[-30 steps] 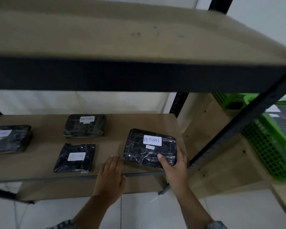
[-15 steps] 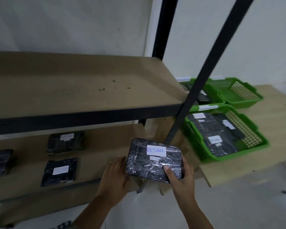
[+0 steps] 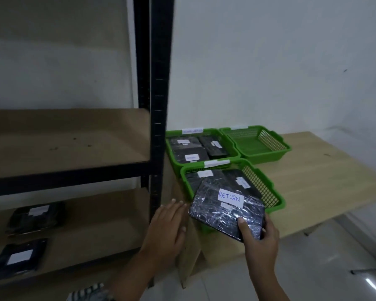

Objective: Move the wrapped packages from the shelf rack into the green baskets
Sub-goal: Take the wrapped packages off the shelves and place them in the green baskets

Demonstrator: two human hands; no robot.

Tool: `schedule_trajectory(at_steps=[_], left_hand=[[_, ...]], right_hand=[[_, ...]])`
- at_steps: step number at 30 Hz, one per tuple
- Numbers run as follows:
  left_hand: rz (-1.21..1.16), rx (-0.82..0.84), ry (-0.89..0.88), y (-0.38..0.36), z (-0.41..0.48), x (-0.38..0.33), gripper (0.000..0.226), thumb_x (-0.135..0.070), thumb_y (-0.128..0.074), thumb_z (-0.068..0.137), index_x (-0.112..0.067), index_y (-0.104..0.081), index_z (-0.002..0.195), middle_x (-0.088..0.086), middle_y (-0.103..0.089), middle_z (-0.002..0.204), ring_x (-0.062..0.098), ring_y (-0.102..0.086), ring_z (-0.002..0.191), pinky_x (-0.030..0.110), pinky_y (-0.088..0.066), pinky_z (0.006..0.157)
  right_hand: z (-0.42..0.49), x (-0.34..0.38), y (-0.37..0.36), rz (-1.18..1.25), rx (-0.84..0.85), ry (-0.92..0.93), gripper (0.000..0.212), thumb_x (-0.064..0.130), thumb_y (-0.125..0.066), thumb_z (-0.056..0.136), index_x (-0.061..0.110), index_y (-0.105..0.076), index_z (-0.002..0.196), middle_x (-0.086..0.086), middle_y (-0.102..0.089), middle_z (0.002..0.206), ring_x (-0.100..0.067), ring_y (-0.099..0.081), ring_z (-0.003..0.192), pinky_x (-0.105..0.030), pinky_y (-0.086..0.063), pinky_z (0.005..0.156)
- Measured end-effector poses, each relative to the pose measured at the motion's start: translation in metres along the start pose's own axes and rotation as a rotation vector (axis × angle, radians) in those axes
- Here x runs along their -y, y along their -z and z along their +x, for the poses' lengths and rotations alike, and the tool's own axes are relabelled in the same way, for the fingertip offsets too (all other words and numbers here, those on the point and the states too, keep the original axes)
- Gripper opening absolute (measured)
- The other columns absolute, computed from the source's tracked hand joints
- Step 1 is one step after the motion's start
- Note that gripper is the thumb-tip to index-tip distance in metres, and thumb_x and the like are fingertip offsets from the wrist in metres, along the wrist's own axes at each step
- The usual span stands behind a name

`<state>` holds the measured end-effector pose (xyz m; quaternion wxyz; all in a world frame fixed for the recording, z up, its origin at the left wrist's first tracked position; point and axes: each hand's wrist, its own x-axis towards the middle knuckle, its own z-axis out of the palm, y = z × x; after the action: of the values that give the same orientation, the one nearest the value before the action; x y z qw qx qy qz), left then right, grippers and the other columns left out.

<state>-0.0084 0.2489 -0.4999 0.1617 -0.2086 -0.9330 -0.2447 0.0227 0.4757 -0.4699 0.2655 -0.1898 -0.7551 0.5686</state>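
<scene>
Holding a black, plastic-wrapped rectangular package with a white "RETURN" label (image 3: pixel 227 210) in the right hand (image 3: pixel 261 240), thumb pressing on top at its near corner, fingers (image 3: pixel 264 230) curling underneath. Hovering tilted over the near end of the closest green plastic mesh basket (image 3: pixel 267 192), overlapping its front rim at roughly 5 o'clock of the basket; contact with the rim not discernible. Lying inside that basket, at 12 o'clock from the held package, two more dark wrapped parcels with white labels (image 3: pixel 206 177). Sitting just behind it at 12 o'clock, a second green basket holding three dark wrapped parcels (image 3: pixel 183 132); beside that one at 3 o'clock, a third green mesh basket with nothing visible in it (image 3: pixel 278 141). All three resting on a pale wooden tabletop (image 3: pixel 326 170). Floating at 9 o'clock of the held package, the left hand (image 3: pixel 166 228), flat, fingers spread wide and gripping nothing, just apart from the package edge. Standing at the left, a black metal shelf rack with brown boards (image 3: pixel 159 105); remaining on its lower board at 8 o'clock, two dark wrapped packages with white labels (image 3: pixel 36 216), one behind the other.
</scene>
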Motion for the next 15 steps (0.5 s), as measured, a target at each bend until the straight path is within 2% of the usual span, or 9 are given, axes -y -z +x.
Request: schedule_trajectory(at_steps=[3, 5, 9, 15], left_hand=[[0.023, 0.002, 0.041, -0.022, 0.033, -0.038, 0.057, -0.028, -0.042, 0.078, -0.009, -0.048, 0.131, 0.008, -0.053, 0.133, 0.025, -0.040, 0.129, 0.044, -0.029, 0.109], [0.046, 0.007, 0.085, -0.035, 0.054, -0.060, 0.057, -0.030, -0.041, 0.078, -0.010, -0.048, 0.131, 0.008, -0.053, 0.133, 0.027, -0.044, 0.127, 0.048, -0.026, 0.106], [0.073, 0.017, 0.110, -0.059, 0.086, -0.090, 0.057, -0.031, -0.039, 0.079, -0.010, -0.049, 0.131, 0.007, -0.053, 0.133, 0.027, -0.042, 0.128, 0.048, -0.029, 0.104], [0.105, 0.025, 0.098, -0.092, 0.140, -0.110, 0.058, -0.035, -0.035, 0.084, -0.011, -0.044, 0.136, 0.006, -0.046, 0.140, 0.025, -0.036, 0.133, 0.047, -0.026, 0.109]], right_hand=[[0.048, -0.003, 0.031, -0.032, 0.012, -0.004, 0.062, 0.022, -0.079, 0.074, 0.012, -0.053, 0.130, -0.006, -0.043, 0.111, -0.026, -0.055, 0.102, -0.035, -0.044, 0.092], [0.076, -0.006, 0.050, -0.053, 0.023, 0.007, 0.062, 0.023, -0.078, 0.074, 0.013, -0.052, 0.130, -0.006, -0.042, 0.110, -0.022, -0.052, 0.097, -0.033, -0.043, 0.090], [0.123, -0.010, 0.077, -0.072, 0.049, 0.000, 0.063, 0.023, -0.076, 0.077, 0.012, -0.049, 0.132, -0.011, -0.042, 0.118, -0.017, -0.049, 0.094, -0.024, -0.037, 0.085], [0.189, -0.025, 0.087, -0.060, 0.028, -0.036, 0.067, 0.028, -0.076, 0.077, 0.012, -0.046, 0.135, -0.009, -0.041, 0.118, -0.024, -0.053, 0.100, -0.031, -0.043, 0.089]])
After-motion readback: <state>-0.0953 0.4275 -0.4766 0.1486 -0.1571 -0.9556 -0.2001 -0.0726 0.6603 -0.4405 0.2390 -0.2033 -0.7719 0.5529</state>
